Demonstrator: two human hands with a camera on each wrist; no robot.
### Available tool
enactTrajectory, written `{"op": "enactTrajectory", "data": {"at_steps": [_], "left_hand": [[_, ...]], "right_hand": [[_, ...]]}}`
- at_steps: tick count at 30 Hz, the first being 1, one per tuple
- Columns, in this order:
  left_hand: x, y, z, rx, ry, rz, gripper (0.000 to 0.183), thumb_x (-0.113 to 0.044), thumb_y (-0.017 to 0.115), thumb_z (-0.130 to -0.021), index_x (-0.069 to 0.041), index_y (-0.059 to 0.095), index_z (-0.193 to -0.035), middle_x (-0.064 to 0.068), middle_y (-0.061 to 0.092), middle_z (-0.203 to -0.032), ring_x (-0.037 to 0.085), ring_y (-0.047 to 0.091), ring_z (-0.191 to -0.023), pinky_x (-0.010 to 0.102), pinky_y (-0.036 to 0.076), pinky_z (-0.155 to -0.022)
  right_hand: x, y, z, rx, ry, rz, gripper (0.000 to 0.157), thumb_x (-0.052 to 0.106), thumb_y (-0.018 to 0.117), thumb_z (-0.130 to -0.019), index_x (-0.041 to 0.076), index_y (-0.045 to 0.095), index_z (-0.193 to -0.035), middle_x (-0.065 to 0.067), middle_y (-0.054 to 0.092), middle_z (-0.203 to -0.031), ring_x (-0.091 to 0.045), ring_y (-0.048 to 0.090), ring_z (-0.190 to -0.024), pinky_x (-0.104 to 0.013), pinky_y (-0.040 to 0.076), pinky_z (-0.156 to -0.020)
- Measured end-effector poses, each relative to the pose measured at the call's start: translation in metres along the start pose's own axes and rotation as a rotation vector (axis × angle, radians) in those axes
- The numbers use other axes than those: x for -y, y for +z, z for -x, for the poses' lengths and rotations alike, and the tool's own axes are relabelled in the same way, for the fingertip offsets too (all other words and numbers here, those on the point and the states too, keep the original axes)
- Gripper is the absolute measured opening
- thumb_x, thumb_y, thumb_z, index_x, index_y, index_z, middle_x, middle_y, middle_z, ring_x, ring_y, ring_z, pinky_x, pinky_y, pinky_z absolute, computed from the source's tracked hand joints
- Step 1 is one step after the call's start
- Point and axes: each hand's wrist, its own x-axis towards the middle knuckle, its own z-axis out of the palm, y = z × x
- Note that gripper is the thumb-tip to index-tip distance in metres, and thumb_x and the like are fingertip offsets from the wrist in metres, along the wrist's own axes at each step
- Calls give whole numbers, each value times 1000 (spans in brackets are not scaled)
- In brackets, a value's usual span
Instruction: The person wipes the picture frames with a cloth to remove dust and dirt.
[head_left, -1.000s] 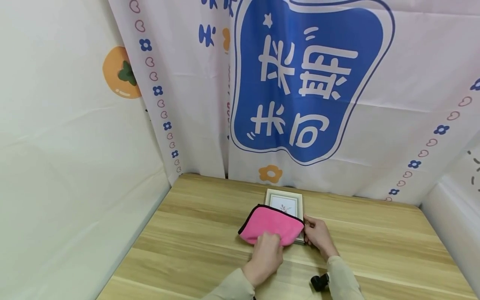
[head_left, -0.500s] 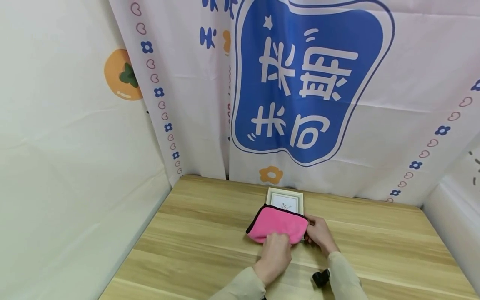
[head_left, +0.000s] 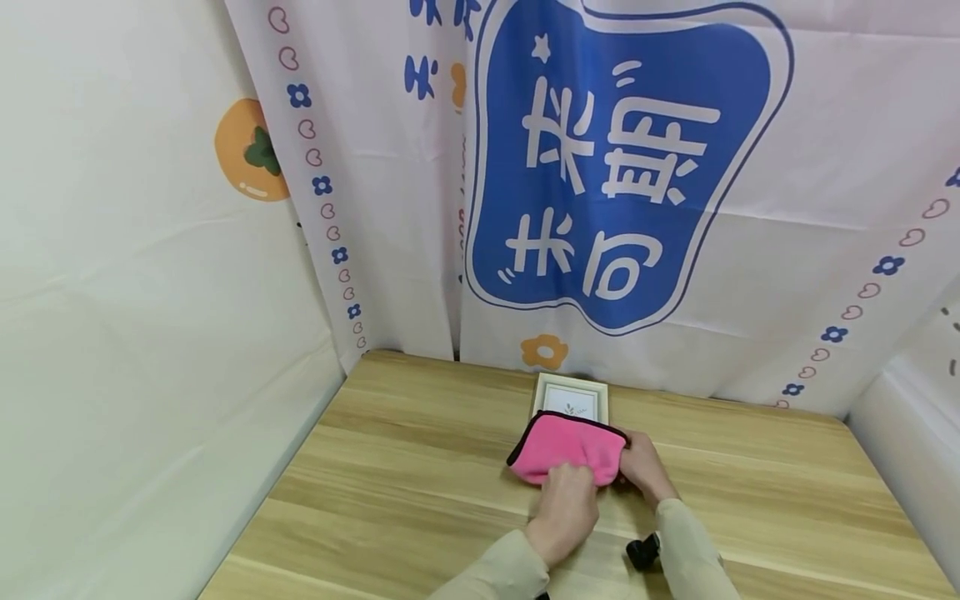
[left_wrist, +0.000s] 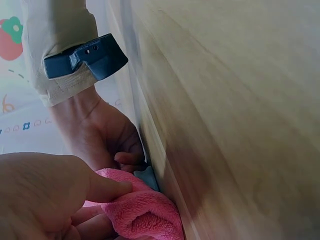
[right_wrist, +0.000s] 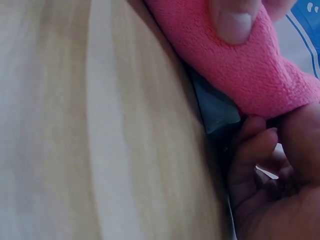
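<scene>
Picture frame: a pale picture frame [head_left: 572, 402] lies flat on the wood-grain table [head_left: 412, 471], its far part exposed, its near part screened by cloth.
Pink cloth: the black-edged pink cloth [head_left: 566, 446] lies over the near part of the picture frame and extends past both its sides.
Left hand: the left hand [head_left: 567, 508], on the near side of the picture frame, grasps the bunched cloth between thumb and fingers.
Right hand: the right hand [head_left: 643, 467] grips the right edge of the picture frame with bent fingers; a corner of the cloth overlaps it and hides some fingertips.
Black device: a black device [head_left: 643, 552] sits at the right sleeve [head_left: 688, 542], nearer the person than the picture frame.
Backdrop: beyond the picture frame hangs a white sheet [head_left: 810, 133] bearing a blue panel [head_left: 615, 218] with white characters; an orange flower print [head_left: 531, 351] is just beyond the frame.
Change from one second earlier: the cloth and left hand have shifted rightward across the picture frame, bringing the cloth's corner over the right hand, which remains at the frame's edge.
</scene>
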Motion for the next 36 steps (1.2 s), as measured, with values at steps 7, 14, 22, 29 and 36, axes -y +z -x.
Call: {"op": "enactTrajectory", "data": {"at_steps": [7, 14, 22, 29, 36], "left_hand": [[-3, 2, -4, 15, 9, -7, 32, 2, 79, -77, -15, 59, -58, -5, 54, -56, 12, 58, -53, 22, 46, -48], [-7, 1, -5, -29, 42, -18, 29, -2, 81, -79, -14, 63, -60, -4, 56, -57, 14, 59, -53, 24, 45, -48], [-6, 4, -7, -35, 67, -5, 35, -4, 80, -81, -16, 58, -57, -7, 51, -53, 9, 51, -49, 21, 42, -47], [-1, 11, -10, -41, 109, -40, 43, -13, 80, -87, -19, 51, -55, -8, 51, -53, 7, 48, -48, 22, 37, -47], [10, -6, -11, 13, -18, 250, 23, -21, 75, -97, -17, 64, -77, -10, 48, -59, 3, 43, -48, 20, 34, -43]], "right_hand": [[-1, -1, -1, -13, -17, 0, 33, 3, 59, -95, -4, 73, -124, -14, 71, -85, -15, 50, -46, -31, 46, -45], [-1, -2, 0, -38, -20, 4, 17, 3, 63, -92, -6, 71, -103, -8, 64, -75, -15, 47, -47, -30, 43, -45], [-2, -2, 0, -44, -21, 6, 13, 4, 60, -93, -5, 68, -96, -7, 63, -78, -14, 45, -49, -29, 41, -45], [-2, -3, -2, -45, 12, 19, 14, 6, 58, -94, -4, 67, -99, -9, 63, -80, -13, 46, -51, -29, 42, -47], [-6, -10, 3, -16, 65, -65, 32, 16, 49, -108, -2, 64, -130, -4, 59, -71, -13, 51, -55, -28, 45, -51]]}}
